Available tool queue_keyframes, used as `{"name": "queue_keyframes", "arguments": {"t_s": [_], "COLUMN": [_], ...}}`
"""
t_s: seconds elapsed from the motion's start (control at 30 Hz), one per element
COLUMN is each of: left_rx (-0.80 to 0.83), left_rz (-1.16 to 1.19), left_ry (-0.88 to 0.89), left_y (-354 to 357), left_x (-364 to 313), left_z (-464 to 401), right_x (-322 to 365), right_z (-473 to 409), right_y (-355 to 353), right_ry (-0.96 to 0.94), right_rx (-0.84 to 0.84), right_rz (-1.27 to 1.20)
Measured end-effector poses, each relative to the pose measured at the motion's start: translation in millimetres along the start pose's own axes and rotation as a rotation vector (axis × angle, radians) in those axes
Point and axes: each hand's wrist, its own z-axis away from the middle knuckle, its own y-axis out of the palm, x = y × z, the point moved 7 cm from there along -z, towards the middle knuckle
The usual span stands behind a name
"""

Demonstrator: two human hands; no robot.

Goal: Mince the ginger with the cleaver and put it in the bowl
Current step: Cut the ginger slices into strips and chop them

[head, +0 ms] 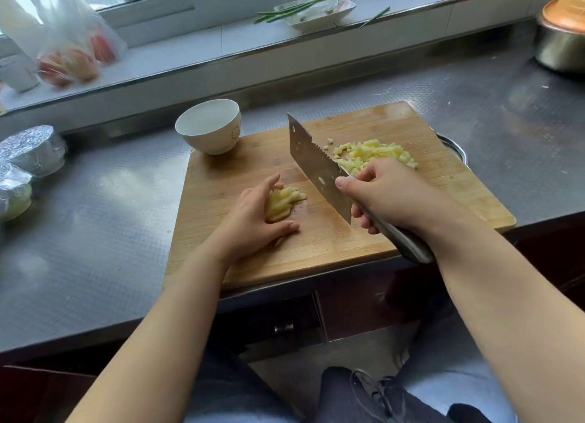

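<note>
— Watching from the head view, what worries you most right now?

— Me? My left hand (253, 215). Its fingers lie nearly straight and together, cupped against the strip ginger (282, 202) with the thumb stretched out along the cutting board (332, 242) on the near side. The fingertips are not tucked under. If I bring the cleaver (319, 166) down close beside them, I judge the edge could catch a fingertip or that thumb.

— And the knife hand?

— My right hand (384, 198) is wrapped tight round the steel handle, thumb pressed on the flat of the blade. The blade stands raised and tilted between my two hands, with bits of ginger stuck near its heel. A steel handle with wet ginger on it could slip, I think.

— Anything else?

— The board hangs over the counter's front edge toward me. Hard chopping might shift it, I reckon.

— How does the ginger look?

— Pale yellow, moist. Under my left palm it is a loose bundle of thin strips, not yet minced. Beyond my right hand lies the minced ginger (376, 155), a low heap of small dice with a few crumbs scattered off it.

— And the bowl (210, 126)?

— White, beyond my left hand, at the board's far corner. Nothing in it that I can see.
</note>
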Motion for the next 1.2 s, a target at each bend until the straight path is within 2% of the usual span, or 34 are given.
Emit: {"name": "queue_keyframes", "arguments": {"t_s": [0.17,0.27,0.37,0.57,0.87,1.07,1.2], "left_rx": [-0.091,0.082,0.218,-0.015,-0.301,-0.356,-0.33], "left_rz": [-0.012,0.12,0.108,0.069,-0.105,-0.139,-0.021], "left_ry": [0.037,-0.01,-0.037,0.024,-0.104,-0.143,-0.097], "left_y": [0.2,3.4,3.9,-5.2,4.2,7.2,0.6], "left_x": [-4.9,-2.7,5.5,4.8,-7.8,-13.5,-11.2], "left_z": [5.2,9.0,10.3,-0.5,12.5,17.7,22.0], "right_x": [5.7,6.9,6.7,9.1,12.9,17.1,18.5], "right_z": [-2.9,-4.2,-4.4,-3.9,-6.6,-5.3,-6.0], "right_y": [1.0,2.2,2.9,4.4,8.8,20.8,18.6], "right_ry": [0.004,0.007,0.008,-0.007,-0.01,-0.035,-0.033], "right_rx": [0.011,0.013,0.015,0.021,0.102,0.195,0.201], "right_rz": [0.021,0.03,0.043,0.071,0.052,0.039,0.155]}}
